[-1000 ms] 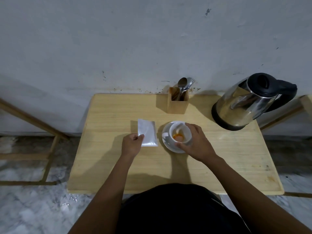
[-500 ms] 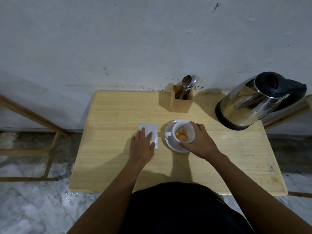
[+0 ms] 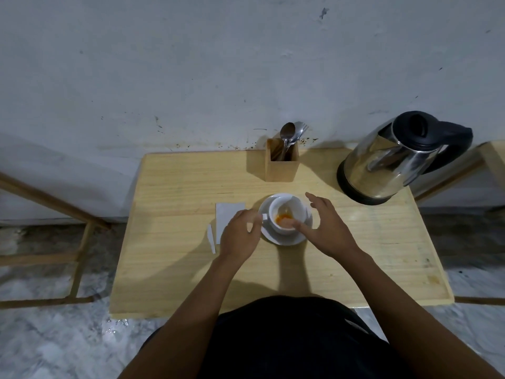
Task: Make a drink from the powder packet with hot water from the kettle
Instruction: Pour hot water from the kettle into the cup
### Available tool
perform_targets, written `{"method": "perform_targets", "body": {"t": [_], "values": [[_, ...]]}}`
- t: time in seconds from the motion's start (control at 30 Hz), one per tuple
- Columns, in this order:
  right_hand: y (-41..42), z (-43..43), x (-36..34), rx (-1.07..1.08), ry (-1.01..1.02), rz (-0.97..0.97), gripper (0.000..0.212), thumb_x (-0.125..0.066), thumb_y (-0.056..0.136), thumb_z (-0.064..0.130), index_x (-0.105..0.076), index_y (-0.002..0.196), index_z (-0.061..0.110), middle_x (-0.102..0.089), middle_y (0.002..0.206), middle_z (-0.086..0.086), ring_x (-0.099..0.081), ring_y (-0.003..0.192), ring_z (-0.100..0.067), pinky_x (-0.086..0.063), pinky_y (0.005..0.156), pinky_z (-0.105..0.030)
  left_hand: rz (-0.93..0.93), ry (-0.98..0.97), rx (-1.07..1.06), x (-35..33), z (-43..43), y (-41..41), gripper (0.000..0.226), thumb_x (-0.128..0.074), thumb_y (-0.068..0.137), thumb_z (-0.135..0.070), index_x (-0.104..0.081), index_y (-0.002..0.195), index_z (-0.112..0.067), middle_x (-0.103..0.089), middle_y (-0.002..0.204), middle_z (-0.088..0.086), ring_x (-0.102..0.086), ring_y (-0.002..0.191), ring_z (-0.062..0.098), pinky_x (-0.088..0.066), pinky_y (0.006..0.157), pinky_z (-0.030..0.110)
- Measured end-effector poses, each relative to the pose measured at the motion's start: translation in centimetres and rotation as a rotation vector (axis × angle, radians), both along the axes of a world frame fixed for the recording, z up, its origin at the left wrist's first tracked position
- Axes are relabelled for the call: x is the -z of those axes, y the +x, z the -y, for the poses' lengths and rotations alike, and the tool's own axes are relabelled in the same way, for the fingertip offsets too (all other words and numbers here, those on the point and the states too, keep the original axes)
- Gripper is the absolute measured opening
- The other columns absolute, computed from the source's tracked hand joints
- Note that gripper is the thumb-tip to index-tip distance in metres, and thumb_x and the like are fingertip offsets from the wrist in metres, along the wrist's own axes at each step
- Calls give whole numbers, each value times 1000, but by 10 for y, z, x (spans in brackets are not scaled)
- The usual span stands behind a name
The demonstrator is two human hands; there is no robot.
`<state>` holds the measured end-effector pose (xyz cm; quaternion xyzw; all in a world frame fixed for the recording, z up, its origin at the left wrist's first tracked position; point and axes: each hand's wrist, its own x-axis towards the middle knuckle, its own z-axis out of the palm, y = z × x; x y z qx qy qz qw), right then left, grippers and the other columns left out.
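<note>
Both hands' fingers released, left hand (image 3: 240, 236) and right hand (image 3: 328, 231) seemingly around cup (image 3: 287, 214).

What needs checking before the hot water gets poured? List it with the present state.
1. Powder in cup: ok, orange heap inside.
2. Cup on saucer: ok, upright.
3. Packet clear of cup: ok, flat on table.
4. Right hand free for kettle: ok, open, thumb at cup rim.
5. Left hand grip: ok, empty.
6. Water in kettle: cannot tell, lid closed.
</note>
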<state>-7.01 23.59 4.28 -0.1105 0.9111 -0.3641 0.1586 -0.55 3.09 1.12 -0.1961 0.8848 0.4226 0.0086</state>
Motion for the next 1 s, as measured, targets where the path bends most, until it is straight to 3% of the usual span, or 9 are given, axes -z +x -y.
{"method": "perform_targets", "body": {"t": [0.1, 0.2, 0.27, 0.4, 0.53, 0.67, 0.8, 0.9, 1.0], "values": [[4, -19, -5, 89, -76, -92, 60, -71, 87, 38, -47, 140, 24, -51, 135, 4, -53, 117, -8, -43, 90, -26, 30, 120, -22, -9, -18, -9, 33, -45, 94, -42, -60, 117, -24, -64, 113, -2, -60, 99, 17, -50, 85, 33], [5, -43, -12, 173, -149, -212, 45, -75, 85, 15, -60, 128, 17, -63, 111, 0, -61, 99, -9, -51, 86, -31, 23, 152, -110, -8, -31, -16, 31, -51, 91, -38, -64, 112, -19, -69, 105, 1, -62, 94, 17, -47, 78, 27], [2, -60, -20, 223, -164, -266, 38, -74, 85, 12, -64, 122, 17, -66, 99, 3, -63, 89, -7, -52, 80, -27, -2, 140, -175, -6, -37, -21, 27, -54, 91, -31, -67, 107, -13, -70, 102, 6, -63, 94, 19, -43, 75, 24], [-16, -100, -39, 297, -169, -320, 29, -70, 89, 15, -67, 117, 18, -66, 88, 8, -60, 83, 5, -42, 72, -6, 4, 127, -303, -4, -50, -29, 22, -56, 90, -24, -69, 90, -6, -70, 91, 12, -64, 88, 25, -41, 72, 26], [-45, -135, -62, 342, -145, -361, 29, -61, 95, 17, -63, 124, 18, -63, 100, 4, -60, 85, -7, -45, 72, -16, 17, 111, -401, -6, -59, -34, 22, -56, 89, -18, -66, 81, 0, -68, 86, 15, -61, 82, 26, -37, 71, 27], [-85, -164, -77, 389, -133, -442, 27, -55, 98, 26, -62, 123, 21, -58, 113, 2, -58, 101, -15, -51, 88, -33, 3, 95, -471, -5, -69, -36, 22, -56, 89, -16, -63, 76, 1, -67, 82, 20, -61, 80, 30, -39, 71, 30], [-124, -181, -84, 408, -98, -524, 38, -58, 94, 38, -60, 127, 19, -49, 130, -3, -44, 122, -16, -40, 97, -26, -39, 8, -518, -1, -75, -36, 24, -56, 88, -12, -59, 71, 3, -65, 76, 23, -61, 79, 38, -40, 70, 33], [-154, -191, -82, 370, -5, -483, 49, -53, 92, 52, -59, 128, 19, -49, 133, -4, -41, 126, -19, -39, 102, -32, -39, -39, -543, -4, -84, -38, 25, -54, 89, -12, -60, 73, 6, -65, 79, 26, -60, 82, 40, -41, 72, 36], [-175, -195, -82, 324, 20, -404, 54, -46, 90, 63, -64, 119, 20, -58, 122, -4, -50, 117, -22, -44, 99, -41, -10, -94, -553, -8, -89, -39, 27, -50, 91, -14, -62, 79, 7, -66, 86, 25, -60, 88, 40, -44, 80, 40]]}}
